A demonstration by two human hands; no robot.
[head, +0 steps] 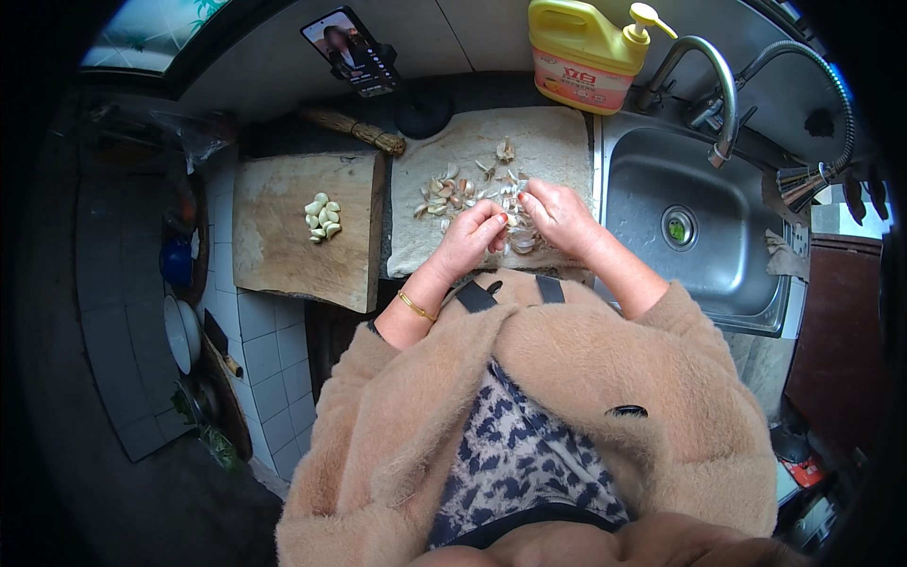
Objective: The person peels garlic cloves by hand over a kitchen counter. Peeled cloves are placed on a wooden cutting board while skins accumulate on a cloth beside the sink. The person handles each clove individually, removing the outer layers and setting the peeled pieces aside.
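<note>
My left hand [476,230] is closed with a pale garlic clove [511,220] at its fingertips, close above a cloth [414,255]. Just to the right, my right hand [563,214] has thumb and finger pinched together; a whitish scrap of garlic skin shows at the tips, though it is small. Under and around both hands lie loose papery garlic skins [523,239]. Unpeeled garlic cloves [445,190] are scattered on the cloth left of my hands, and a garlic bulb remnant [505,150] lies beyond them. Several peeled cloves [324,216] form a small pile on a wooden board [269,241].
A steel sink [638,191] with a faucet [730,106] adjoins the cloth on the right. Along the wall stand a yellow pump jug of dish soap [584,53] and a phone [348,53] on a stand. A straw brush [358,131] lies behind the board.
</note>
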